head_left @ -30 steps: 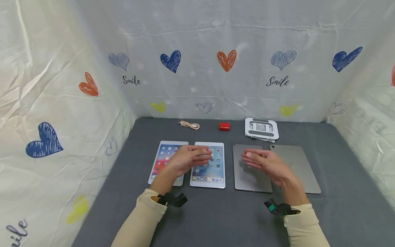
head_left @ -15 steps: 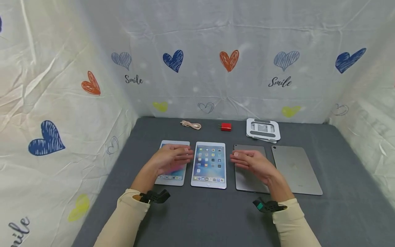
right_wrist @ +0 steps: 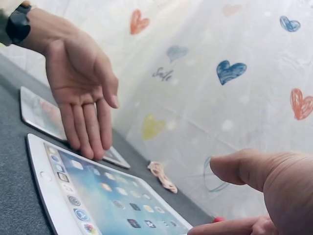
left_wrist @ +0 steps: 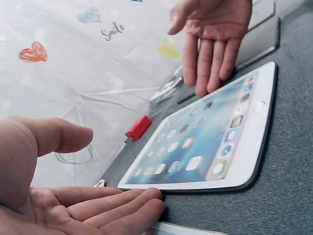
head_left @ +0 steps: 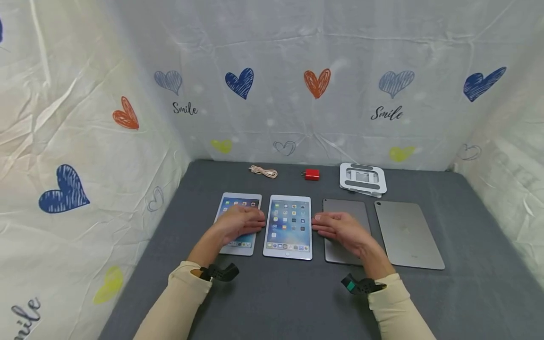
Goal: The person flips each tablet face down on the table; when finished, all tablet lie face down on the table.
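A white-framed tablet (head_left: 287, 227) lies face up with its home screen lit, between the two hands. At its left edge is my left hand (head_left: 238, 224), fingers straight and palm turned inward, above a second white tablet (head_left: 240, 244) that it partly covers. On the other side, my right hand (head_left: 342, 231) holds its straight fingers close to the tablet's right edge, over a dark grey tablet (head_left: 348, 206) lying face down. Both wrist views show the fingertips beside the lit tablet (left_wrist: 195, 142); whether they touch it I cannot tell. Neither hand grips anything.
Farther right lies a lighter grey tablet (head_left: 410, 233), back up. Along the rear of the grey table (head_left: 272, 302) are a coiled cable (head_left: 263, 172), a red charger plug (head_left: 312, 174) and a folded white stand (head_left: 363, 179). A heart-printed sheet (head_left: 272, 127) hangs behind.
Since a second ago, both hands have moved left from over the tablets and come down to either side of the lit white tablet. The tablets stay in place.
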Tool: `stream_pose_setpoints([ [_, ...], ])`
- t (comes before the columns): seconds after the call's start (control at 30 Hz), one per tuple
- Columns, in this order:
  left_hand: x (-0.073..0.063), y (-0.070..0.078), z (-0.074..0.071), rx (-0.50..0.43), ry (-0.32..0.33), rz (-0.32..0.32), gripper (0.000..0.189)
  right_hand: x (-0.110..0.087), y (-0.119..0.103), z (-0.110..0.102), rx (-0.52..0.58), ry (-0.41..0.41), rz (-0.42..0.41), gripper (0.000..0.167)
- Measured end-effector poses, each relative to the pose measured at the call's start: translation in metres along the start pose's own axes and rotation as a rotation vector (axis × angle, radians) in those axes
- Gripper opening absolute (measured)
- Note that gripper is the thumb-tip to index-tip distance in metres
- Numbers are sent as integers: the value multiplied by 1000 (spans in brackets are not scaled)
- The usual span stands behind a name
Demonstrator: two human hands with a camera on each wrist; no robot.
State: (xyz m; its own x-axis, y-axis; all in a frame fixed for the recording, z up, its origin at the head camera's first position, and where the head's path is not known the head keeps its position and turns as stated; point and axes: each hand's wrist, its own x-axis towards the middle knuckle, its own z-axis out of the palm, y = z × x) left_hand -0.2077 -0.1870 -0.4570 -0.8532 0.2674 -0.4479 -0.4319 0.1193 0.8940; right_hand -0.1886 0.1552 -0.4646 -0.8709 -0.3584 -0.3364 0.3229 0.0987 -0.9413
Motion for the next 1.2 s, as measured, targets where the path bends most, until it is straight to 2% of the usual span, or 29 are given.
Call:
stream_pose_setpoints([
  [0.13,1,-1,5,63,17,12,44,1,2,0,14,-2,8,59],
  [0.3,3,0,11,96,28,19,49,1,3,-1,19,-2,7,57],
  [0.63,8,2,17,76,70,7,48,2,5,-3,97,-17,-11,56],
  [0.93,11,4,21,63,58,-14,47,3,4,-8,188,8,27,60],
  [1.2,15,5,33,81,-17,9,44,-3,4,-20,228,-28,43,74],
])
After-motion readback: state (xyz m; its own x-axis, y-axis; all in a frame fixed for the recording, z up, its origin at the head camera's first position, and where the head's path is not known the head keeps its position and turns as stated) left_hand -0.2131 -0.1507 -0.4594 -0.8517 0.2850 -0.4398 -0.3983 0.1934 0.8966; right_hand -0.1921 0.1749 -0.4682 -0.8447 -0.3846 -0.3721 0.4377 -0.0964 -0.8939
